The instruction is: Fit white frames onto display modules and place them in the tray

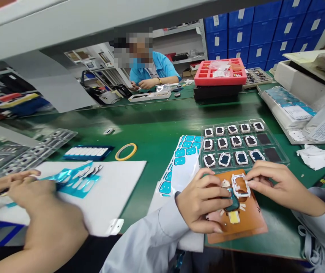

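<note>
My right hand [276,185] pinches the right edge of a white rectangular watch-case frame [241,195] with rounded corners. My left hand [204,204] is bent over a dark teal rounded piece [232,203], its fingertips on that piece and the thumb lower down near the board. Both parts are over an orange-brown board [253,222]. A yellow square pad [234,217] and small white strips lie on the board beside the teal piece. The left palm hides part of the board's left side.
Behind the board is a clear tray [283,159] of watch frames. Sheets of blue stickers [185,170] lie left of it. A co-worker's hands [34,189] handle blue film [87,187] at far left. Yellow tape [126,151] and a red tray [221,77] stand farther back; another person sits opposite.
</note>
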`<state>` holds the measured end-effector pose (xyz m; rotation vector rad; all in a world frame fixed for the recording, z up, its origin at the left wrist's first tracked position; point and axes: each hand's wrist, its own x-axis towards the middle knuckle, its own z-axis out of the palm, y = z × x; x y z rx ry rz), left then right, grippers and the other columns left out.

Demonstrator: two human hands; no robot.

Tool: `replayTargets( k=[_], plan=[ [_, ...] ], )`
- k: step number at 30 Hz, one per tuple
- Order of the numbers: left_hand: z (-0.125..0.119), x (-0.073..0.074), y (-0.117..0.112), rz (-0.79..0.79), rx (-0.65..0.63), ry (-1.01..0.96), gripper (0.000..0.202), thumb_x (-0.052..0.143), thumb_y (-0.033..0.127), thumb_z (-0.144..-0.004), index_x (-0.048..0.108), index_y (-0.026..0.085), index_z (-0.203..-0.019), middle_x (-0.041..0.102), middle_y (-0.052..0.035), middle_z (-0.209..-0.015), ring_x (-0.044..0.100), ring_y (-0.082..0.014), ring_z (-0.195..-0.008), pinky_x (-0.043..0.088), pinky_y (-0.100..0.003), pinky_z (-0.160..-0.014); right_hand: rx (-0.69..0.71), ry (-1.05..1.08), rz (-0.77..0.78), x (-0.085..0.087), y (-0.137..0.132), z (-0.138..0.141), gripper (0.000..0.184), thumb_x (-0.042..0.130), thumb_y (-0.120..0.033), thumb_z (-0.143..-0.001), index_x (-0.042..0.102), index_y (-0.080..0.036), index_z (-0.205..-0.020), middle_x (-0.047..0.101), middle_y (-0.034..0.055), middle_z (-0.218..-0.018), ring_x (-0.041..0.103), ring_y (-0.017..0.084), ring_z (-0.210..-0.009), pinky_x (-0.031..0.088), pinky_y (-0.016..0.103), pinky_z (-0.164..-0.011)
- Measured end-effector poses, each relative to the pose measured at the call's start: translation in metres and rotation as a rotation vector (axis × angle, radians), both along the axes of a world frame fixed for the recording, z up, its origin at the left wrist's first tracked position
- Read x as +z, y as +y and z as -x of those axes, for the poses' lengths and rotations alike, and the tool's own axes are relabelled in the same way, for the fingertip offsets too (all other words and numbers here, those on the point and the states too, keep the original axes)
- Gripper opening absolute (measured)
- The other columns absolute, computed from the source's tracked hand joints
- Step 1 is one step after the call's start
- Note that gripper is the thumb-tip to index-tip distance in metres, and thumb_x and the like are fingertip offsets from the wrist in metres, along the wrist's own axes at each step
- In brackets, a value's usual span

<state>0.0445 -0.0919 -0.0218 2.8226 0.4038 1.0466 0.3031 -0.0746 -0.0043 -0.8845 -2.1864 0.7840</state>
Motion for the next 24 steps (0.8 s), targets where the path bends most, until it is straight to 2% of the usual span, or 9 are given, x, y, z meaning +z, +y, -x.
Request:
replayTargets(
  k=[2, 5, 8, 15, 19, 24],
  plan=[
    [-0.001, 0.001, 0.000, 0.010, -0.009, -0.023, 0.046, 0.040, 0.054, -0.095, 0.065, 0.018, -0.106, 0.075, -0.0072, -0.094, 0.055, -0.0232, -0.092, 0.035, -0.044, -0.091, 0.009, 0.015, -0.026, 0.001, 0.000, -0.002, 0.018, 0.064, -0.037, -0.089, 0.071, -0.022, -0.097, 0.063, 0.0053, -0.088, 0.054, 0.012, -0.059, 0.046, 0.023, -0.051],
    [-0.003, 0.002, 0.000, 0.031, -0.026, -0.044, 0.044, 0.042, 0.054, -0.094, 0.066, 0.017, -0.103, 0.075, -0.0070, -0.093, 0.056, -0.0234, -0.093, 0.036, -0.043, -0.089, 0.057, -0.014, -0.078, 0.003, 0.001, -0.005, 0.022, 0.072, -0.034, -0.082, 0.070, -0.024, -0.103, 0.063, 0.0092, -0.113, 0.065, 0.019, -0.086, 0.056, 0.028, -0.072],
    [-0.003, 0.001, 0.000, 0.046, -0.021, -0.043, 0.042, 0.046, 0.055, -0.092, 0.066, 0.019, -0.103, 0.074, -0.0069, -0.092, 0.056, -0.0238, -0.093, 0.037, -0.044, -0.088, 0.101, -0.050, -0.121, 0.003, 0.000, -0.005, 0.019, 0.071, -0.030, -0.082, 0.072, -0.025, -0.101, 0.066, 0.0082, -0.114, 0.066, 0.023, -0.099, 0.055, 0.034, -0.086],
    [-0.003, 0.001, 0.002, 0.034, -0.021, -0.074, 0.039, 0.048, 0.049, -0.093, 0.066, 0.016, -0.097, 0.075, -0.0086, -0.094, 0.059, -0.0241, -0.096, 0.038, -0.044, -0.088, 0.093, -0.093, -0.221, 0.003, -0.002, -0.004, 0.023, 0.068, -0.026, -0.083, 0.070, -0.025, -0.106, 0.070, 0.0088, -0.114, 0.067, 0.025, -0.100, 0.056, 0.037, -0.086],
    [-0.005, 0.001, 0.001, 0.048, 0.001, -0.104, 0.034, 0.046, 0.046, -0.094, 0.066, 0.017, -0.093, 0.077, -0.0062, -0.093, 0.060, -0.0237, -0.096, 0.042, -0.043, -0.087, 0.107, -0.094, -0.265, 0.003, -0.002, -0.002, 0.022, 0.067, -0.022, -0.083, 0.069, -0.024, -0.105, 0.071, 0.0085, -0.112, 0.068, 0.023, -0.094, 0.055, 0.038, -0.082],
    [-0.004, -0.002, -0.002, 0.015, 0.259, -0.295, 0.024, 0.060, 0.042, -0.086, 0.063, 0.019, -0.085, 0.074, -0.0039, -0.082, 0.056, -0.0205, -0.083, 0.046, -0.038, -0.075, 0.111, 0.012, -0.347, 0.000, -0.010, 0.008, 0.024, 0.069, -0.019, -0.081, 0.068, -0.023, -0.104, 0.072, 0.0082, -0.108, 0.061, 0.020, -0.078, 0.052, 0.037, -0.071]
  ],
)
